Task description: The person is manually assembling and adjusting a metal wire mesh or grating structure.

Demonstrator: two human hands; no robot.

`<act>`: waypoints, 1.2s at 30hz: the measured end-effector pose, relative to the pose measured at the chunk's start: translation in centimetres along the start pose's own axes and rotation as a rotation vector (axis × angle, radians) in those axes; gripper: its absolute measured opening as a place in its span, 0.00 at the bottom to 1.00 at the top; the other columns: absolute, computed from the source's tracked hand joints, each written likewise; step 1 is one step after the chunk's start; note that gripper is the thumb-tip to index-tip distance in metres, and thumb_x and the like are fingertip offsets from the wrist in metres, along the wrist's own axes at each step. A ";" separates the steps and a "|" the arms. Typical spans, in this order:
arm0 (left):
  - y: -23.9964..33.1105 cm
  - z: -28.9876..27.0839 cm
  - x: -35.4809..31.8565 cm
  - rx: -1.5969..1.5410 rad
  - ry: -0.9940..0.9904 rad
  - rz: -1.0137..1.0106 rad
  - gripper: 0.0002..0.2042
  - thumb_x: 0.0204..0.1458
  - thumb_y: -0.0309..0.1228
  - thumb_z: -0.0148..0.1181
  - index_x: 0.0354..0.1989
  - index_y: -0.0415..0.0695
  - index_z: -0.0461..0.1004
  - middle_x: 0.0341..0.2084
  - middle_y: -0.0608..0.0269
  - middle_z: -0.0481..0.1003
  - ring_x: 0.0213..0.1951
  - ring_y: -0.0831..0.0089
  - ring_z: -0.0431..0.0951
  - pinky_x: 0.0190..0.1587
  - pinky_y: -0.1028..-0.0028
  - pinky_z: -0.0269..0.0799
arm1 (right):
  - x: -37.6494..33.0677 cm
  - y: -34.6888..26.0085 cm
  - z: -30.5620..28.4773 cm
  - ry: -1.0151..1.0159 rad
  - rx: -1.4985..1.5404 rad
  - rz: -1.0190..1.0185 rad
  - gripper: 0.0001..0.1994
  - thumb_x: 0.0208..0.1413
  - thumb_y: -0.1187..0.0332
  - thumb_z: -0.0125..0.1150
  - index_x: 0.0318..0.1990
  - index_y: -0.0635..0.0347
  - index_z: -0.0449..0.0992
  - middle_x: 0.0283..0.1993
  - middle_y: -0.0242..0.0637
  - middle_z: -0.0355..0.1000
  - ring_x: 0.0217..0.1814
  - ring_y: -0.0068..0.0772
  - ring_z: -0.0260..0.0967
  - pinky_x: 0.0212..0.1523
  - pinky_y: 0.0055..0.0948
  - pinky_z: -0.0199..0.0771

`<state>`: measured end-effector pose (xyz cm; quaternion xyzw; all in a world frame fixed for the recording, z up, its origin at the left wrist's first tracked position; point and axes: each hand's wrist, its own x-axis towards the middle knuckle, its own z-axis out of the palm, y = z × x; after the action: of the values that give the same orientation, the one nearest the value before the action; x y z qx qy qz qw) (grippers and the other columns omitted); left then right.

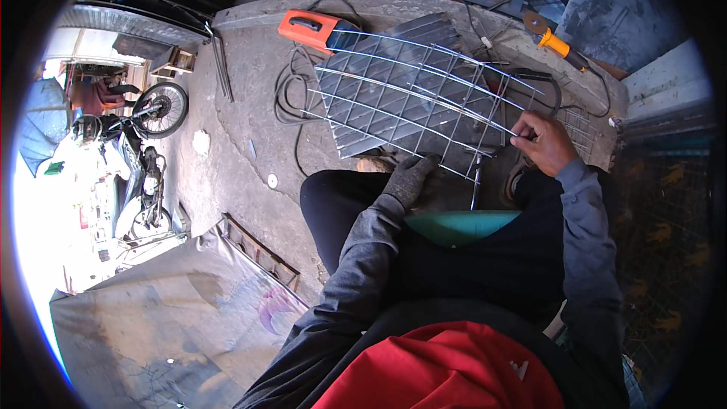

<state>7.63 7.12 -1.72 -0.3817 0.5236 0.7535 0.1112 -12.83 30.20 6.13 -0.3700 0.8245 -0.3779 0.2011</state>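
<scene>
Over the ribbed metal sheet (433,28), the wire grid (415,92) lies ahead of me, its long axis slanting from far left to near right. My right hand (544,142) is closer to that near right end, thumb and finger pinched closed on the tip of a rod (469,113) stretching away leftward. My gloved left hand (413,179) is at the grid's near edge; I can't tell how tightly its partly hidden fingers close.

1 head-worn fisheye view looks steeply down from above, near the hands (547,142) and wire grid (409,89).
</scene>
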 end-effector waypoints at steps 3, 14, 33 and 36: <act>-0.1 -0.1 0.2 0.012 0.002 -0.007 0.15 0.58 0.44 0.58 0.35 0.44 0.78 0.21 0.64 0.75 0.20 0.71 0.74 0.20 0.70 0.71 | -0.2 0.0 0.0 0.000 -0.014 -0.051 0.08 0.50 0.74 0.66 0.33 0.64 0.72 0.30 0.37 0.71 0.33 0.31 0.70 0.38 0.31 0.70; -1.0 -0.5 0.9 -0.058 -0.014 -0.015 0.13 0.58 0.41 0.58 0.39 0.44 0.77 0.25 0.63 0.77 0.24 0.72 0.75 0.26 0.70 0.73 | -0.9 -0.6 1.7 0.009 -0.004 -0.001 0.09 0.51 0.71 0.67 0.36 0.64 0.74 0.29 0.37 0.73 0.33 0.30 0.71 0.37 0.30 0.71; 0.2 0.1 0.0 -0.072 0.010 -0.055 0.12 0.58 0.41 0.59 0.41 0.45 0.76 0.25 0.63 0.77 0.23 0.71 0.75 0.24 0.68 0.73 | -0.1 0.0 1.9 -0.145 0.075 0.112 0.11 0.50 0.71 0.68 0.38 0.63 0.73 0.26 0.33 0.71 0.29 0.24 0.69 0.33 0.28 0.69; -0.1 0.0 0.2 -0.079 0.003 -0.043 0.12 0.58 0.40 0.59 0.41 0.45 0.76 0.26 0.63 0.77 0.24 0.71 0.76 0.24 0.68 0.73 | -0.2 0.0 2.1 -0.133 0.037 0.113 0.11 0.49 0.70 0.68 0.38 0.62 0.73 0.26 0.33 0.72 0.29 0.24 0.69 0.33 0.29 0.69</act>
<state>7.59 7.10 -1.90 -0.3981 0.4855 0.7704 0.1114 -11.44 29.31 4.80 -0.3434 0.8218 -0.3556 0.2832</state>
